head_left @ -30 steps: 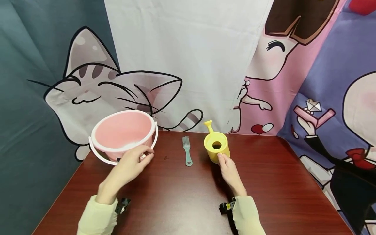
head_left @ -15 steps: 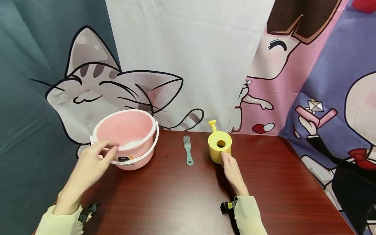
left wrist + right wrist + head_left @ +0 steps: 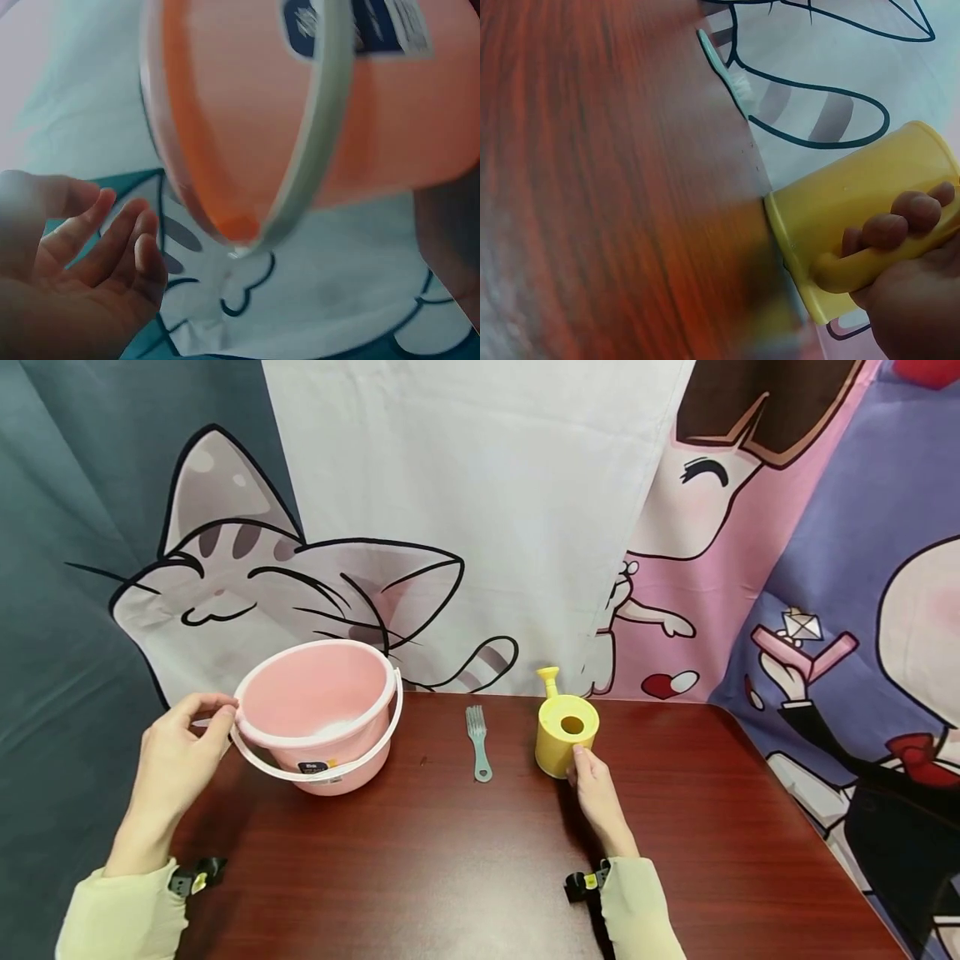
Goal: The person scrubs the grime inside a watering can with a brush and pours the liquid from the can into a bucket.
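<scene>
In the head view a pink bucket (image 3: 360,745) with a white handle stands at the back left of the table. My left hand (image 3: 176,747) is at the left of its rim, thumb and forefinger bent toward each other. The left wrist view shows a gap between the loosely bent fingers (image 3: 105,247) and the bucket (image 3: 412,127). With my right hand (image 3: 597,789) I grip the handle of a yellow watering can (image 3: 558,745), its spout pointing to the back. Curled fingers (image 3: 889,229) go round that handle in the right wrist view.
A grey-green fork (image 3: 478,745) lies between bucket and watering can, tines toward the back. The dark red wooden table (image 3: 450,860) ends at a printed cloth backdrop (image 3: 480,527) with a cartoon cat.
My left hand has moved left, from in front of the bucket to the left of its rim. The watering can, still in my right hand, has shifted slightly right and stands more upright.
</scene>
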`<state>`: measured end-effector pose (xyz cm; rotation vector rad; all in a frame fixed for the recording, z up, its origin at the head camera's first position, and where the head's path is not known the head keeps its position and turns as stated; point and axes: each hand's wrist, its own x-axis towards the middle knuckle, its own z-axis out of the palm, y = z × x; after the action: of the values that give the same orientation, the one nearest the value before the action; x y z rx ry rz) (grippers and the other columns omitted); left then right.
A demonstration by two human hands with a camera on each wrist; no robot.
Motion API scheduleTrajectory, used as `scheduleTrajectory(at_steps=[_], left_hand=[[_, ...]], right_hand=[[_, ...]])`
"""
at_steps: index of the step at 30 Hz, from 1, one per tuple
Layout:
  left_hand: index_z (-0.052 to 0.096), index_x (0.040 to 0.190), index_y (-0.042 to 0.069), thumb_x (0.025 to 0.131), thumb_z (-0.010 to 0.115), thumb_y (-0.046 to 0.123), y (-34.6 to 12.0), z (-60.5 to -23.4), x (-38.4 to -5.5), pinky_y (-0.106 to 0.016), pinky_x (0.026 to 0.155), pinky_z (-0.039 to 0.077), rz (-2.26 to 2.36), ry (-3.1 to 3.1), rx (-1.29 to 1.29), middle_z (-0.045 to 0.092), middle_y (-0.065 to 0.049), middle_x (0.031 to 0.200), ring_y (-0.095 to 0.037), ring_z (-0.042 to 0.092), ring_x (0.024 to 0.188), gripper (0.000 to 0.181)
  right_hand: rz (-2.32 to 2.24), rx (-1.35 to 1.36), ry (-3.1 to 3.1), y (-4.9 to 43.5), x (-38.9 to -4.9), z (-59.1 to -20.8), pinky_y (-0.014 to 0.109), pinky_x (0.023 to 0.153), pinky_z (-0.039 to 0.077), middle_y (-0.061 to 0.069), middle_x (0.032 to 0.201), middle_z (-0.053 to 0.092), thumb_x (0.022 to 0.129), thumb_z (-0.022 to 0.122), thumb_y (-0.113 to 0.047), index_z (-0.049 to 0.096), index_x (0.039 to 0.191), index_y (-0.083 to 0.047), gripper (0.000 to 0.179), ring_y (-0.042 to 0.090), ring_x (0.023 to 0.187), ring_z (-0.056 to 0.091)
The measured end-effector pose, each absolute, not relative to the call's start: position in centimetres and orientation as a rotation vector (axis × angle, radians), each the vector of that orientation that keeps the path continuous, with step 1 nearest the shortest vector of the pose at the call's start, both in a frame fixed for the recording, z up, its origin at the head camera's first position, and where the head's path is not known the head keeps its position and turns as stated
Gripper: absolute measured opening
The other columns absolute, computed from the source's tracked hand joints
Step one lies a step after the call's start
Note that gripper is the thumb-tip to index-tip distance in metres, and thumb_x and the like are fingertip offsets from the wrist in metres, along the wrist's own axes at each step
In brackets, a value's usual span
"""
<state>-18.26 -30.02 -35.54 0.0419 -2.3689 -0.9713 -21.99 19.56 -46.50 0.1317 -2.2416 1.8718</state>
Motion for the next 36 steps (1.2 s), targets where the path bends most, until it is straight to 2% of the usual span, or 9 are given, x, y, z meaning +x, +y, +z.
scheduleTrajectory(at_steps=[2, 4, 9, 11, 14, 18, 25, 32, 36], left_hand=[[0.068, 0.112, 0.011, 0.098, 0.056, 0.029, -30.6, -35.8, -18.8, -0.014, 0.058, 0.04, -0.969, -2.382, 0.097, 0.063, 0.009, 0.092, 0.002, 0.054, 0.07, 0.026], [0.066, 0.116, 0.009, 0.099, 0.052, 0.032, -31.1, -36.0, -19.3, -0.016, 0.062, 0.04, -0.964, -2.398, 0.139, 0.065, 0.0, 0.099, -0.001, 0.054, 0.077, 0.032], [0.057, 0.126, 0.001, 0.102, 0.041, 0.036, -32.3, -36.5, -21.0, -0.028, 0.072, 0.037, -0.989, -2.477, 0.172, 0.06, -0.023, 0.117, -0.029, 0.055, 0.103, 0.046], [0.054, 0.13, -0.002, 0.103, 0.038, 0.036, -32.7, -36.8, -21.8, -0.035, 0.074, 0.036, -0.995, -2.516, 0.17, 0.058, -0.027, 0.117, -0.039, 0.053, 0.106, 0.049], [0.051, 0.132, -0.005, 0.103, 0.035, 0.037, -33.1, -37.2, -22.8, -0.045, 0.077, 0.038, -1.009, -2.577, 0.175, 0.056, -0.03, 0.116, -0.044, 0.051, 0.105, 0.053], [0.053, 0.13, -0.005, 0.104, 0.032, 0.039, -33.9, -37.7, -24.0, -0.051, 0.079, 0.039, -1.038, -2.634, 0.161, 0.056, -0.031, 0.116, -0.042, 0.051, 0.104, 0.055], [0.058, 0.115, -0.006, 0.104, 0.029, 0.046, -35.2, -38.2, -25.2, -0.036, 0.073, 0.037, -1.166, -2.696, 0.096, 0.055, -0.024, 0.109, -0.027, 0.047, 0.095, 0.06], [0.054, 0.123, -0.011, 0.104, 0.03, 0.047, -35.8, -38.6, -26.1, -0.021, 0.073, 0.043, -1.362, -2.701, 0.057, 0.047, -0.027, 0.132, -0.016, 0.048, 0.105, 0.066], [0.053, 0.125, -0.011, 0.103, 0.029, 0.052, -35.7, -38.5, -26.5, -0.019, 0.071, 0.043, -1.417, -2.724, 0.048, 0.048, -0.027, 0.129, -0.014, 0.046, 0.102, 0.071]], right_hand=[[1.89, 0.119, -2.227, 19.6, -22.0, -46.5, 0.024, 0.057, 0.032, 0.006, 0.062, 0.038, 0.107, 0.036, -0.014, 0.04, 0.075, 0.014, 0.043, 0.014, 0.057, 0.037], [1.921, 0.107, -2.204, 19.6, -22.0, -46.6, 0.024, 0.057, 0.032, 0.007, 0.063, 0.037, 0.107, 0.036, -0.014, 0.039, 0.077, 0.017, 0.043, 0.016, 0.058, 0.037], [2.057, 0.079, -2.112, 19.7, -22.5, -47.2, 0.033, 0.057, 0.028, 0.007, 0.063, 0.033, 0.108, 0.033, -0.013, 0.033, 0.079, 0.02, 0.044, 0.02, 0.058, 0.033], [2.117, 0.07, -2.067, 19.9, -22.8, -47.7, 0.036, 0.058, 0.026, 0.009, 0.064, 0.032, 0.108, 0.031, -0.013, 0.031, 0.08, 0.02, 0.044, 0.023, 0.059, 0.031], [2.164, 0.05, -2.022, 20.2, -23.4, -48.6, 0.035, 0.059, 0.027, 0.01, 0.066, 0.032, 0.109, 0.03, -0.016, 0.03, 0.081, 0.02, 0.045, 0.024, 0.061, 0.031], [2.163, 0.036, -1.998, 20.3, -23.8, -49.4, 0.032, 0.06, 0.028, 0.01, 0.067, 0.032, 0.109, 0.031, -0.021, 0.032, 0.081, 0.018, 0.047, 0.021, 0.062, 0.031], [2.112, 0.02, -1.991, 19.9, -23.8, -49.6, 0.034, 0.058, 0.028, 0.007, 0.065, 0.034, 0.109, 0.032, -0.023, 0.035, 0.076, 0.009, 0.046, 0.021, 0.06, 0.032], [2.165, -0.035, -1.964, 19.8, -23.6, -48.9, 0.033, 0.057, 0.028, 0.009, 0.065, 0.033, 0.108, 0.033, -0.019, 0.035, 0.075, 0.008, 0.043, 0.023, 0.061, 0.032], [2.205, -0.089, -1.932, 19.9, -23.3, -48.0, 0.031, 0.057, 0.029, 0.01, 0.066, 0.032, 0.108, 0.033, -0.017, 0.032, 0.077, 0.012, 0.043, 0.021, 0.06, 0.032]])
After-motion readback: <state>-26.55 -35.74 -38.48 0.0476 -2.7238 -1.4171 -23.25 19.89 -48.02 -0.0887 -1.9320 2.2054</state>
